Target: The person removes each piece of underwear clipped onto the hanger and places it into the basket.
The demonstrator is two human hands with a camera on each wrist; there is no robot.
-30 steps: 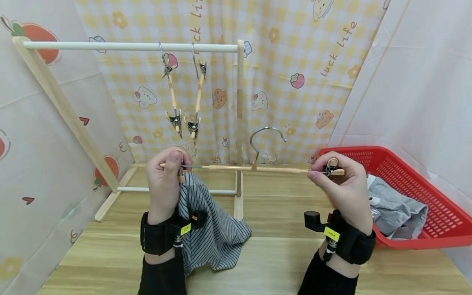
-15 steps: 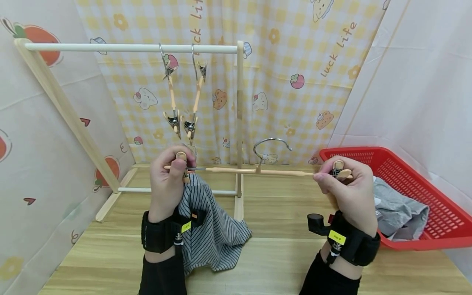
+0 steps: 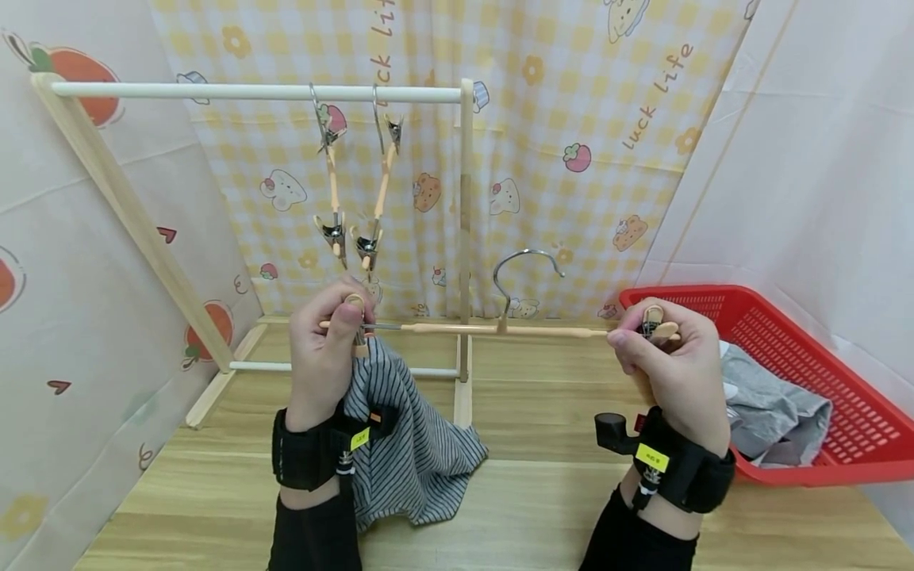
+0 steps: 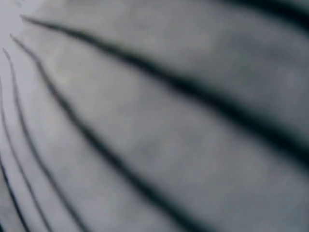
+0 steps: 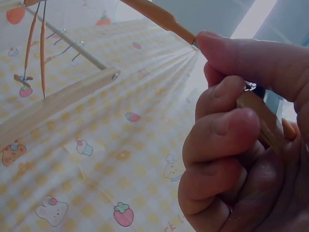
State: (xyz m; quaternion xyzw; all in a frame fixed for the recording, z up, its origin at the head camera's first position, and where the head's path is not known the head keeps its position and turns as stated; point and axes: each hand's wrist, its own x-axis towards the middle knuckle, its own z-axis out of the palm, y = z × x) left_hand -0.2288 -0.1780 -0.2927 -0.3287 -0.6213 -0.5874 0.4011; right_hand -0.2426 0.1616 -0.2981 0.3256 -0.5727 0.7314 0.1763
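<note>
A: The fingers of the left hand [image 3: 324, 349] pinch the hanger [image 3: 493, 327] clip with the striped cloth [image 3: 410, 444]; those of the right hand [image 3: 671, 365] curl round the other clip.

B: The hanger lies level, left to right, hook up, above the surface [image 3: 528, 507]. The rack [image 3: 464, 238] post stands right behind; a red basket [image 3: 821, 373] sits right.

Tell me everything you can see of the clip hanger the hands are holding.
The clip hanger is a slim pale wooden bar with a metal hook rising from its middle and a clip at each end. It is held level above the table, in front of the rack post. The left hand pinches the left clip, where the striped cloth hangs; the right hand pinches the right clip, which holds no cloth.
</note>
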